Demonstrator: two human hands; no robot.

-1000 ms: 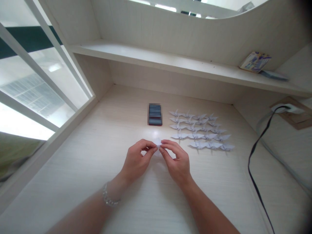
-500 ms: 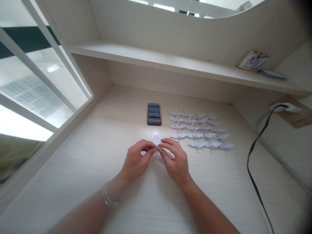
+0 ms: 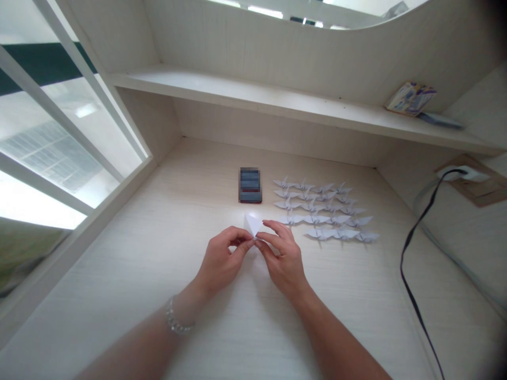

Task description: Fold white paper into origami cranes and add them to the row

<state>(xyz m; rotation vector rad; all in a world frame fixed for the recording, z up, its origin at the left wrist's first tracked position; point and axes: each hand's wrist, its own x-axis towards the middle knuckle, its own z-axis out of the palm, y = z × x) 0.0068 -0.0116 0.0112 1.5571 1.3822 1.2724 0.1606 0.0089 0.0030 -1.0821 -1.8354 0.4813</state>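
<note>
A small piece of white folded paper (image 3: 252, 223) stands up as a pointed flap between my two hands. My left hand (image 3: 222, 259) pinches its lower left edge with thumb and forefinger. From the right, my right hand (image 3: 282, 257) pinches the same paper with its fingers curled. Both hands rest just above the pale wooden desk (image 3: 158, 264). Several finished white paper cranes (image 3: 322, 210) lie in rows to the right of the hands. A bracelet (image 3: 174, 323) circles my left wrist.
A small dark rectangular object (image 3: 250, 185) lies beyond the hands, left of the cranes. A black cable (image 3: 412, 248) runs down the right side from a wall plug (image 3: 467, 174). A shelf (image 3: 277, 103) holds a printed packet (image 3: 411, 98). A window frame (image 3: 75, 132) lies left.
The paper's pointed flap has risen from between my fingertips and now stands taller. Both hands stayed in nearly the same place.
</note>
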